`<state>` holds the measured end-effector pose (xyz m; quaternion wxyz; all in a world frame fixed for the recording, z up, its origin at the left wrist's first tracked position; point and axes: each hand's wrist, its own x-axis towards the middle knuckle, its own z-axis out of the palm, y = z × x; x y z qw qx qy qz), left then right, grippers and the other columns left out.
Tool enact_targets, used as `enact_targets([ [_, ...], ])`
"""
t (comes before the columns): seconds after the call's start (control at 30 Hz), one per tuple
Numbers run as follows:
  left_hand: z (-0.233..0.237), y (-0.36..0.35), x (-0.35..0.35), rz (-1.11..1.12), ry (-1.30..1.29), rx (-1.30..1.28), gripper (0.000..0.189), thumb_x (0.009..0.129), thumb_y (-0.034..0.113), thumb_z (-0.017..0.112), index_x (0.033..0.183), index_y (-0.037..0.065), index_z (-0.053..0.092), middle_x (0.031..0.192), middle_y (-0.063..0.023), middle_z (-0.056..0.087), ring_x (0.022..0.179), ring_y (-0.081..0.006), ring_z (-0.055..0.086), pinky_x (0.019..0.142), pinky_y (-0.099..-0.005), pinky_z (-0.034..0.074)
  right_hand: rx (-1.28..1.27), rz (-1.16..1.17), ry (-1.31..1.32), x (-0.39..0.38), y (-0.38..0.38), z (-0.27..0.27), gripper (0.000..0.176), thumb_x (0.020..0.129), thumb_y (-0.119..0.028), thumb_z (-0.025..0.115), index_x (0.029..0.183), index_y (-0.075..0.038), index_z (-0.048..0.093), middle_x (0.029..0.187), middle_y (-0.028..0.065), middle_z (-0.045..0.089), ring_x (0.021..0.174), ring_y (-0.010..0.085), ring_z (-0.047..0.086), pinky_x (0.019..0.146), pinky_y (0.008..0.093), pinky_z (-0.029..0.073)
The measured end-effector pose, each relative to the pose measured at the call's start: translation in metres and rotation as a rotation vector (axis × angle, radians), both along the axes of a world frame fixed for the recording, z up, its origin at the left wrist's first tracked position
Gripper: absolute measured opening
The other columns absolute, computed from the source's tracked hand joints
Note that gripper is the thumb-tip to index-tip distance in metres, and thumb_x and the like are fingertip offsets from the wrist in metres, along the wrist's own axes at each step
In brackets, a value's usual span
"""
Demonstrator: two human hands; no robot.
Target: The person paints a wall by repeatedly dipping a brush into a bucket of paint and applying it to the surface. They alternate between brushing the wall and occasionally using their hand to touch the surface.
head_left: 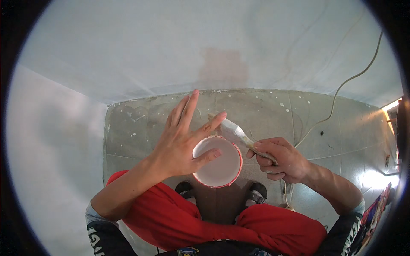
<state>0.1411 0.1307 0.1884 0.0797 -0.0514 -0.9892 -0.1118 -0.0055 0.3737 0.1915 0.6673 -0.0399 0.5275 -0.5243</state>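
Observation:
Fingers spread, my left hand point(181, 136) reaches over the left side of a round paint bucket point(240, 164) with a red rim. Its index fingertip overlaps the bristle end of a paintbrush point(239, 133), and its thumb extends over the bucket's opening. White paint point(220, 170) shows inside the bucket. My right hand point(284, 160) is closed around the paintbrush handle, to the right of the bucket. The brush points up and left, its whitish bristles above the bucket's far rim.
Ahead stands a pale wall point(162, 51) with a pinkish patch point(224, 66) low on it; another wall point(55, 141) is at left. A cable point(335, 98) runs across wall and floor on the right. Paint spots mark the tiled floor point(265, 111). My shoes point(257, 194) are below the bucket.

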Motion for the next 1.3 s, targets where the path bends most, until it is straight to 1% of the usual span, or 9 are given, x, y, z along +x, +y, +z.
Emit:
enact_targets([
  [0.17,-0.002,-0.003,0.000,0.018,-0.038,0.230,0.069,0.092,0.049,0.062,0.151,0.018,0.042,0.157,-0.0347,0.012,0.143,-0.0524,0.021,0.113,-0.0602,0.023,-0.047,-0.020,-0.044,0.000,0.001,0.001,0.032,0.105,-0.029,0.046,0.102,-0.001,0.062,0.064,-0.0062,0.033,0.049,0.0040,0.024,0.040,0.0231,0.021],
  [0.5,0.000,-0.009,0.000,0.022,-0.050,0.297,0.072,0.094,0.044,0.060,0.152,0.010,0.037,0.158,-0.0345,0.011,0.145,-0.0508,0.017,0.116,-0.0584,0.018,-0.072,-0.025,-0.122,-0.006,0.004,0.002,0.037,0.106,-0.031,0.040,0.106,-0.001,0.061,0.065,-0.0058,0.035,0.046,0.0038,0.027,0.038,0.0224,0.022],
  [0.57,0.002,-0.009,0.000,0.035,-0.072,0.300,0.074,0.096,0.045,0.058,0.154,0.007,0.032,0.159,-0.0302,0.015,0.147,-0.0476,0.016,0.117,-0.0567,0.016,-0.091,-0.024,-0.171,-0.007,0.004,0.002,0.037,0.106,-0.031,0.039,0.107,0.000,0.060,0.065,-0.0060,0.036,0.046,0.0037,0.027,0.037,0.0223,0.022],
  [0.6,0.000,-0.011,0.001,0.036,-0.071,0.299,0.074,0.096,0.045,0.058,0.154,0.007,0.032,0.159,-0.0302,0.015,0.147,-0.0476,0.016,0.117,-0.0567,0.016,-0.091,-0.023,-0.170,-0.008,0.005,0.003,0.037,0.106,-0.031,0.039,0.107,0.000,0.060,0.065,-0.0060,0.036,0.046,0.0037,0.027,0.037,0.0223,0.022],
  [0.67,-0.007,-0.013,0.001,0.018,-0.064,0.404,0.076,0.094,0.049,0.060,0.156,0.017,0.029,0.154,-0.0400,0.013,0.143,-0.0559,0.015,0.114,-0.0619,0.020,-0.127,-0.021,-0.172,-0.008,0.005,0.003,0.038,0.106,-0.031,0.039,0.107,0.000,0.060,0.065,-0.0064,0.036,0.046,0.0036,0.027,0.037,0.0223,0.022],
  [0.8,-0.006,-0.012,0.001,0.019,-0.104,0.497,0.078,0.095,0.049,0.059,0.158,0.017,0.025,0.155,-0.0389,0.012,0.145,-0.0542,0.013,0.115,-0.0613,0.018,-0.141,-0.025,-0.192,-0.008,0.006,0.002,0.037,0.106,-0.031,0.038,0.108,-0.001,0.060,0.065,-0.0065,0.035,0.046,0.0034,0.026,0.037,0.0225,0.022],
  [0.97,-0.006,-0.012,0.002,0.020,-0.121,0.515,0.079,0.096,0.047,0.058,0.158,0.015,0.022,0.156,-0.0380,0.011,0.146,-0.0528,0.012,0.115,-0.0601,0.018,-0.155,-0.062,-0.216,-0.010,0.008,0.001,0.035,0.106,-0.032,0.038,0.100,-0.005,0.058,0.064,-0.0070,0.035,0.045,0.0038,0.025,0.037,0.0225,0.022],
  [1.07,-0.006,-0.012,0.002,0.010,-0.120,0.524,0.078,0.096,0.046,0.057,0.158,0.015,0.021,0.156,-0.0379,0.010,0.146,-0.0528,0.011,0.116,-0.0595,0.018,-0.168,-0.059,-0.224,-0.012,0.010,-0.004,0.037,0.105,-0.035,0.038,0.107,-0.003,0.058,0.063,-0.0082,0.036,0.044,0.0021,0.025,0.036,0.0210,0.022],
  [1.3,-0.005,-0.012,0.001,-0.009,-0.126,0.518,0.079,0.097,0.047,0.056,0.159,0.015,0.019,0.156,-0.0379,0.011,0.146,-0.0536,0.011,0.116,-0.0597,0.018,-0.181,-0.086,-0.210,-0.012,0.010,0.000,0.039,0.105,-0.038,0.037,0.107,-0.004,0.057,0.062,-0.0089,0.033,0.043,0.0019,0.024,0.036,0.0207,0.022],
])
